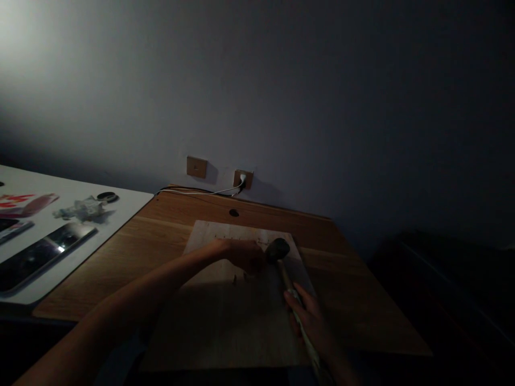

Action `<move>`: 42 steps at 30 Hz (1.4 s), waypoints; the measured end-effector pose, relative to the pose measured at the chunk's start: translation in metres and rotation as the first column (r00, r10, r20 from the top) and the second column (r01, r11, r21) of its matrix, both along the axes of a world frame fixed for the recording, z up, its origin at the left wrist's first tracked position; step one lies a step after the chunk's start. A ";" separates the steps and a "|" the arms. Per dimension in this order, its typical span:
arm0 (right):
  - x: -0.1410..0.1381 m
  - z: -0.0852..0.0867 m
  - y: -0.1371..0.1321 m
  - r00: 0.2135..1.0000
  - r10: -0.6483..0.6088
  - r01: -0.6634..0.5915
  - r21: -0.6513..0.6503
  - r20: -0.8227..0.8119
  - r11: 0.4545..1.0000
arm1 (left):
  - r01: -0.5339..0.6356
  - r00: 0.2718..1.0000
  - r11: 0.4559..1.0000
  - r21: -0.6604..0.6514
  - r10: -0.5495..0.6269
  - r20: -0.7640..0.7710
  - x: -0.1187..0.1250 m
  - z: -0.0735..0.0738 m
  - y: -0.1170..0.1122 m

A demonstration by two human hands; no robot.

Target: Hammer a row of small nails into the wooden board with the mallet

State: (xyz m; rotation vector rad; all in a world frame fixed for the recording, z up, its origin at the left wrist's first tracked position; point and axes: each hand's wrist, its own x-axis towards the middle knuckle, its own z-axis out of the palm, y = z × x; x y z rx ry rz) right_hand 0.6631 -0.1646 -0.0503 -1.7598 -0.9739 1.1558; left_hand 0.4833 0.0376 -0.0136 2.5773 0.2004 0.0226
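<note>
A pale wooden board [225, 327] lies on the brown wooden table. My right hand [306, 316] is wrapped round the light handle of a hammer [277, 250]; its dark head is over the board's right part, close beside my left hand. My left hand [246, 256] rests low over the board with its fingers closed. What they pinch, if anything, is hidden in shadow. Several small, nail-like bits stand in a row near the board's far edge. Two small upright pieces [234, 279] show just in front of my left hand, too dim to name.
On the left, a white table [120, 214] holds a dark glossy flat case [44, 254], a crumpled clear bag [84, 209], a black ring-shaped roll [108, 197] and a red-and-white packet [28, 205]. Cables run along the brown table's [354, 305] back edge to a wall socket [243, 179].
</note>
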 end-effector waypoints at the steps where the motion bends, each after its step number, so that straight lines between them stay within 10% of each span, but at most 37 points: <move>1: 0.001 -0.001 0.000 1.000 0.005 -0.005 0.008 0.008 1.000 | -0.034 0.999 0.999 -0.022 0.035 0.021 -0.003 -0.001 0.006; 11: 0.007 -0.003 0.001 0.995 0.003 -0.016 0.120 0.102 0.993 | -0.517 0.779 0.846 -0.132 0.529 0.336 -0.017 -0.037 0.052; 33: 0.003 -0.004 -0.001 1.000 0.003 -0.003 0.022 -0.002 1.000 | -0.519 0.777 0.853 -0.055 0.497 0.385 -0.020 -0.044 0.039; 42: -0.017 0.026 0.028 0.993 0.115 -0.120 0.144 0.039 0.982 | -0.515 0.771 0.844 -0.152 0.533 0.349 -0.020 -0.045 0.039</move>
